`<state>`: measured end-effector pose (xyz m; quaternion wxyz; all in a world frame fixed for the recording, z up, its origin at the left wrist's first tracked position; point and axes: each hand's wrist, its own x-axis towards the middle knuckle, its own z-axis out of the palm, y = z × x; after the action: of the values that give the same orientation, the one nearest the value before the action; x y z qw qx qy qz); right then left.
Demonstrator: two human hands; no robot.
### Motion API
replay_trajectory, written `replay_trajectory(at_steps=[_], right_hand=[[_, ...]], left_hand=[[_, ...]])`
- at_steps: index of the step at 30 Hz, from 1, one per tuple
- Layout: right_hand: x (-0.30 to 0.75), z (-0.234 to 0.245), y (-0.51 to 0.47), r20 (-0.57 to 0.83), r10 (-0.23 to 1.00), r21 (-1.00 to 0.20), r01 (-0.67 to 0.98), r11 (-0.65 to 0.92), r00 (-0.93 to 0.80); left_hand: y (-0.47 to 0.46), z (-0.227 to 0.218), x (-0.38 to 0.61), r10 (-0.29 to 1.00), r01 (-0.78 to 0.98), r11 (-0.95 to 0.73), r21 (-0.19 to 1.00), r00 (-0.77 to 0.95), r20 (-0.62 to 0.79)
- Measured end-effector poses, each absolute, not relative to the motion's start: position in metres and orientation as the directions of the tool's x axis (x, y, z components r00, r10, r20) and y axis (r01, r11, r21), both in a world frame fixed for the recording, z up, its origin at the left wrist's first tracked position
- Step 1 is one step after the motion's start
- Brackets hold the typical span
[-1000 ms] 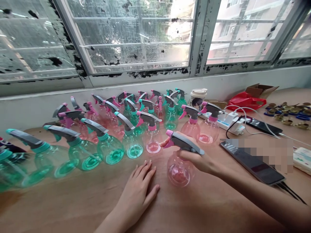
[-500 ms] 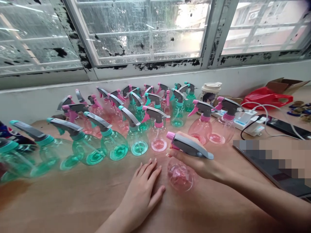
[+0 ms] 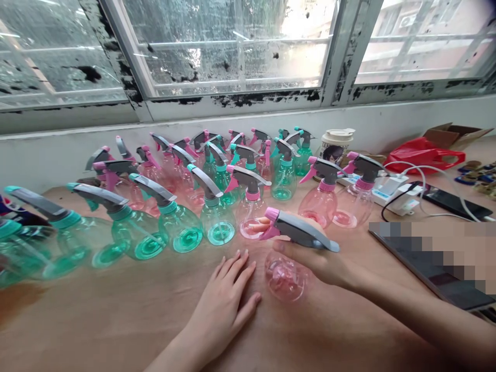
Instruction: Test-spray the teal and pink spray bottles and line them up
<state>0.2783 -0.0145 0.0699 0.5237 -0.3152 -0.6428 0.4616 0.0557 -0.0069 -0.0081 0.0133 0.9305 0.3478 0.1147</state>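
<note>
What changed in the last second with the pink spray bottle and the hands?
Hardly anything. The right hand keeps gripping the pink see-through plastic spray bottle at about the same spot on the brown table; nothing taken or let go. The left hand stays flat on the table, and the rows of green and pink spray bottles stand as before.

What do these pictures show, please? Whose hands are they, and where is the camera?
One camera, worn on a person's head, looks forward and down, so both hands are that person's own. The right hand grips a pink bottle at its neck, below the grey spray head. The left hand lies flat and open on the table, holding nothing. Behind them stand rows of green and pink spray bottles, then a cup and a phone, all under a window.
</note>
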Motion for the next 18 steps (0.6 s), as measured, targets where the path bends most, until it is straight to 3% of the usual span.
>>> replay_trajectory(at_steps=[6,18], right_hand=[[0.2805,0.0662,-0.0125,0.429,0.866,-0.894,0.017,0.448,-0.256],[0.2797,0.0705,-0.0122,0.367,0.890,-0.930,-0.078,0.360,-0.270]], left_hand=[[-0.0068,-0.0081,0.0558,0.654,0.649,-0.754,0.101,0.727,0.210],[-0.0079,-0.0058,0.0558,0.661,0.654,-0.749,0.103,0.728,0.182]])
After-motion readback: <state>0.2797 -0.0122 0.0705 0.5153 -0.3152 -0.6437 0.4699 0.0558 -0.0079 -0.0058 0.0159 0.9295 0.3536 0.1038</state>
